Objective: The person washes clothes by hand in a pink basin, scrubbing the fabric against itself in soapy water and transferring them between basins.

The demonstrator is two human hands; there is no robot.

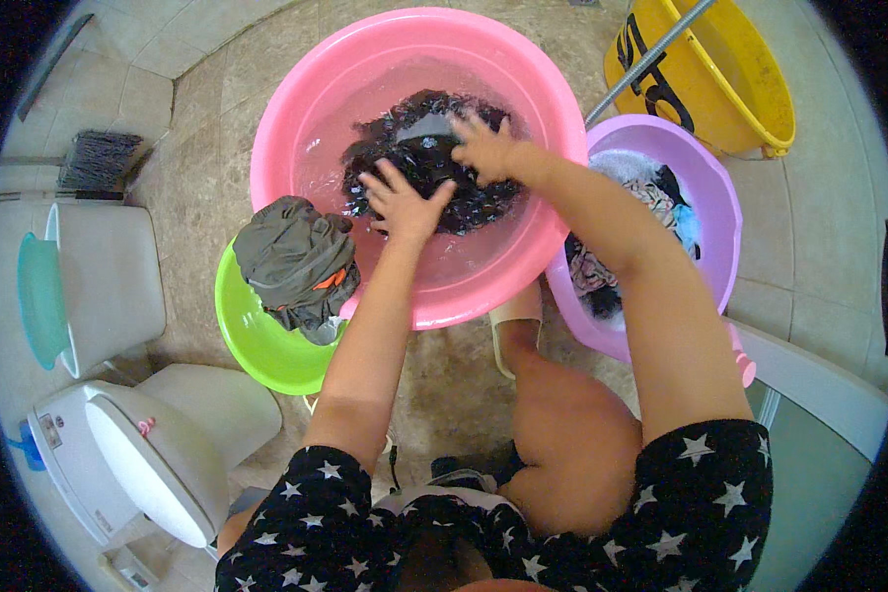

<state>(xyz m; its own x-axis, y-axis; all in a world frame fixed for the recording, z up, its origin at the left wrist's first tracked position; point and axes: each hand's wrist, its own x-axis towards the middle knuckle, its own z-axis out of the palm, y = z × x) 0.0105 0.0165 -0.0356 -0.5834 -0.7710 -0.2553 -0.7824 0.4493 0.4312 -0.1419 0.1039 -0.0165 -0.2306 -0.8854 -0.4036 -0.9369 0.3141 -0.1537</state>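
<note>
A large pink plastic basin (414,314) holds water and a dark, bunched cloth (444,166) lying partly under the surface. My left hand (405,203) is spread over the cloth's near left part, fingers apart. Over its right part my right hand (485,148) is also spread, slightly blurred. Both hands touch or hover just above the wet cloth; which one, I cannot tell. A crumpled dark grey-green garment (292,259) with orange details hangs over the pink basin's lower left rim, above a lime green basin (274,362).
To the right stand a purple basin (721,207) with soapy clothes and a yellow bucket (769,89), a metal shower hose (651,55) crossing near them. A white toilet (192,444), a white bin-like container (115,288) and a brush head (100,160) are on the left. Tiled floor (444,399) shows nearby.
</note>
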